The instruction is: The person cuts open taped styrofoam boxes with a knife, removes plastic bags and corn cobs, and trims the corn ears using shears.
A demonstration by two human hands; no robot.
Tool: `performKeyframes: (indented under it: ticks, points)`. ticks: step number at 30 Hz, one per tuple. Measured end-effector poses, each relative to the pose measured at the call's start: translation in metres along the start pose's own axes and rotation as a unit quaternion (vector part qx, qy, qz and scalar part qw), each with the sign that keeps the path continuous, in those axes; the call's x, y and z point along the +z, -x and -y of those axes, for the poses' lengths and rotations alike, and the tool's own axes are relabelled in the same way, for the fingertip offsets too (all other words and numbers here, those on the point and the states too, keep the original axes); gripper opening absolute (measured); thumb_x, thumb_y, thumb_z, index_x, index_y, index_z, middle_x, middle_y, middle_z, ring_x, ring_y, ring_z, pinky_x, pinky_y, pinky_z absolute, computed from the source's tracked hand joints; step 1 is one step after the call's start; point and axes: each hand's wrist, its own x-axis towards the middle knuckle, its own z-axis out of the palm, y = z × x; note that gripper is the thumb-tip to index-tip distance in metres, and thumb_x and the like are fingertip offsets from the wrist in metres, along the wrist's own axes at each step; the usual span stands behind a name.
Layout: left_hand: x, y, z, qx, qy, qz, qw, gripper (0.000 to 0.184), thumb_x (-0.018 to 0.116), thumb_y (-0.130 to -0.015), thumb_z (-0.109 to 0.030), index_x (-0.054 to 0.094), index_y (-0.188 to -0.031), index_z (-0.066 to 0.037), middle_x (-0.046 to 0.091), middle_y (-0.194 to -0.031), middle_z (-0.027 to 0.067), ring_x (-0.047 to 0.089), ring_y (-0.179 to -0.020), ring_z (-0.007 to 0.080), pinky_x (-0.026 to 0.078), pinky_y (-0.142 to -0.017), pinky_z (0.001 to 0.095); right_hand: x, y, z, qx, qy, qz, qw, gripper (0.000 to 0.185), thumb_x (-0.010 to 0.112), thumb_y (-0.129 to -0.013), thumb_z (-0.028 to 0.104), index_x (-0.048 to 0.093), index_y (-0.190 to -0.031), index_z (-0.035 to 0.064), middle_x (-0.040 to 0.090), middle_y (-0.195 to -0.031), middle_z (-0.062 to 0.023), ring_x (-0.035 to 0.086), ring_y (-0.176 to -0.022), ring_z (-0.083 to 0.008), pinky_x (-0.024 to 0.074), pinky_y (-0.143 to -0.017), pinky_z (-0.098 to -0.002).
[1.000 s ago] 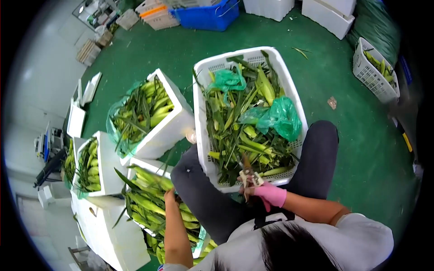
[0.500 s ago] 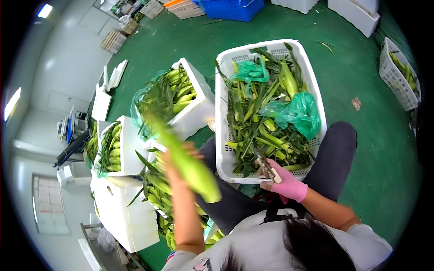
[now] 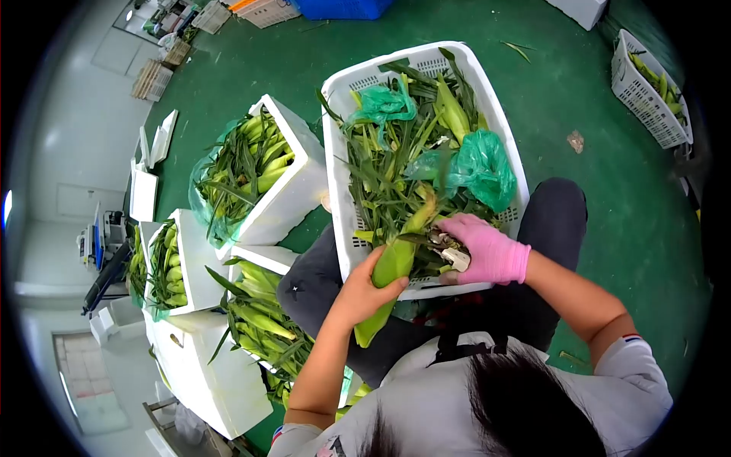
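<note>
A green ear of corn in its husk (image 3: pixel 394 263) lies in the grip of my left hand (image 3: pixel 364 293), above the near left corner of the white basket (image 3: pixel 336 179). On my right hand (image 3: pixel 487 250) is a pink glove, and its fingers are wrapped round a cutting tool with pale handles (image 3: pixel 456 259). The tool is beside the ear's upper end; its blades are partly hidden. Cut husks and leaves (image 3: pixel 381 171) fill the basket, with a green plastic bag (image 3: pixel 487 169) on top.
Foam boxes of corn (image 3: pixel 293 198) stand at the left, beside a loose pile of ears (image 3: pixel 263 316). A closed foam box (image 3: pixel 202 373) is at the lower left. A smaller white basket (image 3: pixel 647 99) stands at the far right. My knees flank the large basket.
My left hand has lifted the ear from the pile on the left and brought it over to the basket. My right hand has moved up with the tool to the ear.
</note>
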Motion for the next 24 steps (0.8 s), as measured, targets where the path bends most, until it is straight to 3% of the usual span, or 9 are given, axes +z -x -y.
performKeyframes:
  ticks: [4, 5, 7, 8, 10, 15, 18, 22, 24]
  points:
    - [-0.015, 0.001, 0.011, -0.055, 0.096, 0.084, 0.990, 0.060, 0.074, -0.084, -0.017, 0.048, -0.135, 0.000, 0.063, -0.110, 0.0058, 0.057, -0.099, 0.0133, 0.047, -0.090, 0.0287, 0.002, -0.009, -0.009, -0.080, 0.012, -0.003, 0.997, 0.066, 0.077, -0.073, 0.039, 0.057, -0.121, -0.0015, 0.064, -0.109, -0.0184, 0.062, -0.098, -0.0337, 0.0510, -0.088, -0.0359]
    - [-0.018, 0.002, 0.009, -0.114, 0.138, 0.102, 0.979, 0.059, 0.074, -0.083, -0.015, 0.048, -0.134, 0.000, 0.062, -0.110, 0.0050, 0.055, -0.101, 0.0124, 0.045, -0.092, 0.0286, 0.003, -0.007, -0.007, -0.012, -0.044, 0.032, 0.998, 0.059, 0.077, -0.074, 0.036, 0.059, -0.116, -0.0012, 0.066, -0.101, -0.0160, 0.063, -0.090, -0.0305, 0.0518, -0.082, -0.0345]
    - [-0.020, 0.001, 0.012, -0.049, 0.093, 0.099, 0.990, 0.060, 0.075, -0.082, -0.016, 0.048, -0.134, 0.000, 0.061, -0.109, 0.0052, 0.055, -0.102, 0.0125, 0.045, -0.093, 0.0282, -0.003, -0.002, 0.007, 0.124, -0.151, 0.100, 0.976, 0.045, 0.076, -0.077, 0.030, 0.065, -0.107, -0.0006, 0.068, -0.085, -0.0110, 0.065, -0.072, -0.0243, 0.0535, -0.070, -0.0317]
    - [-0.022, 0.000, 0.013, -0.016, 0.068, 0.098, 0.993, 0.061, 0.075, -0.082, -0.016, 0.048, -0.134, 0.000, 0.061, -0.109, 0.0053, 0.055, -0.102, 0.0125, 0.044, -0.093, 0.0280, -0.008, 0.005, 0.020, 0.241, -0.323, 0.097, 0.910, 0.029, 0.075, -0.079, 0.021, 0.068, -0.099, 0.0005, 0.064, -0.069, -0.0031, 0.061, -0.059, -0.0134, 0.0506, -0.059, -0.0275]
    - [-0.029, 0.000, 0.012, 0.013, 0.020, 0.095, 0.995, 0.063, 0.077, -0.079, -0.016, 0.049, -0.133, 0.000, 0.061, -0.108, 0.0053, 0.055, -0.101, 0.0128, 0.044, -0.093, 0.0278, -0.004, 0.021, 0.020, 0.221, -0.341, 0.082, 0.910, 0.032, 0.074, -0.080, 0.019, 0.066, -0.106, 0.0011, 0.062, -0.072, -0.0010, 0.058, -0.059, -0.0084, 0.0492, -0.057, -0.0257]
    - [-0.043, -0.012, -0.003, 0.087, -0.062, 0.212, 0.971, 0.064, 0.081, -0.073, -0.017, 0.054, -0.128, 0.000, 0.063, -0.111, 0.0091, 0.057, -0.101, 0.0157, 0.045, -0.092, 0.0285, 0.014, 0.041, 0.005, 0.140, -0.335, 0.197, 0.911, 0.072, 0.076, -0.078, 0.030, 0.044, -0.135, -0.0008, 0.062, -0.099, -0.0101, 0.061, -0.086, -0.0177, 0.0501, -0.080, -0.0298]
    - [-0.043, -0.024, -0.020, 0.078, -0.169, 0.308, 0.933, 0.063, 0.081, -0.070, -0.015, 0.056, -0.127, -0.001, 0.064, -0.112, 0.0101, 0.058, -0.102, 0.0163, 0.045, -0.094, 0.0288, 0.011, 0.037, 0.003, 0.055, -0.282, 0.215, 0.933, 0.076, 0.078, -0.076, 0.032, 0.043, -0.135, -0.0015, 0.063, -0.104, -0.0121, 0.062, -0.088, -0.0215, 0.0500, -0.082, -0.0311]
    - [-0.041, -0.047, -0.009, 0.006, -0.129, 0.431, 0.893, 0.063, 0.082, -0.070, -0.022, 0.057, -0.123, 0.001, 0.063, -0.112, 0.0102, 0.061, -0.099, 0.0187, 0.047, -0.090, 0.0294, 0.009, 0.026, 0.003, -0.005, -0.250, 0.153, 0.956, 0.062, 0.080, -0.072, 0.031, 0.057, -0.122, 0.0038, 0.067, -0.097, -0.0122, 0.064, -0.085, -0.0237, 0.0516, -0.079, -0.0330]
    - [-0.038, -0.047, 0.021, 0.013, 0.044, 0.370, 0.928, 0.077, 0.084, -0.070, -0.028, 0.049, -0.132, 0.000, 0.062, -0.111, 0.0107, 0.064, -0.093, 0.0234, 0.051, -0.082, 0.0351, 0.012, 0.028, 0.011, 0.116, -0.286, 0.102, 0.946, 0.039, 0.076, -0.076, 0.024, 0.062, -0.106, 0.0021, 0.065, -0.081, -0.0070, 0.062, -0.071, -0.0155, 0.0512, -0.068, -0.0296]
